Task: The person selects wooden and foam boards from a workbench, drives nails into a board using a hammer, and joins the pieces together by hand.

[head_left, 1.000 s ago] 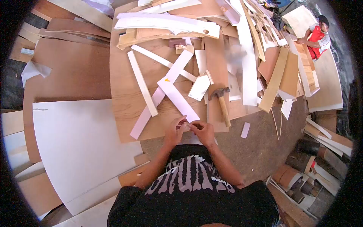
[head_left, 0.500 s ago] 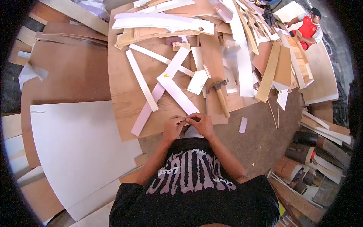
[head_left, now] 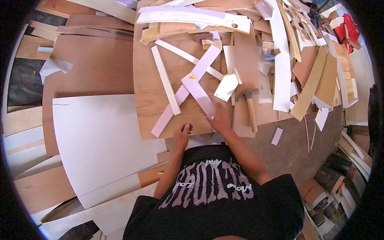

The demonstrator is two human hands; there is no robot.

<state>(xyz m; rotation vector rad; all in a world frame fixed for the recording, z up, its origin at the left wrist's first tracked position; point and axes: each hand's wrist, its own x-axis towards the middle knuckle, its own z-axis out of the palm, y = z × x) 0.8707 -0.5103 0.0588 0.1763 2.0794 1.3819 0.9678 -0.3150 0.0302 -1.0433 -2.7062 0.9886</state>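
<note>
My left hand (head_left: 183,134) is closed in a pinch at the table's near edge, its thumb up. Whatever sits between those fingertips is too small to name. My right hand (head_left: 221,119) reaches over the table with fingers apart, by the lower end of a short pale pink wooden strip (head_left: 201,97). That strip lies across a longer pink strip (head_left: 171,111), with an orange mark where they meet. To the right lies a claw hammer (head_left: 250,109) with a wooden handle. A white angled block (head_left: 227,87) rests just beyond my right hand.
Narrow white strips (head_left: 165,79) lie on the plywood table (head_left: 146,92). Stacked offcuts (head_left: 194,16) fill its far side, and boards lean on the right. A large white panel (head_left: 96,140) is at left. A co-worker in red (head_left: 347,32) is at far right.
My hands, together at the table edge before, are now apart. The right one has moved forward over the table beside the short pink strip. My view has shifted, sliding the scene rightward.
</note>
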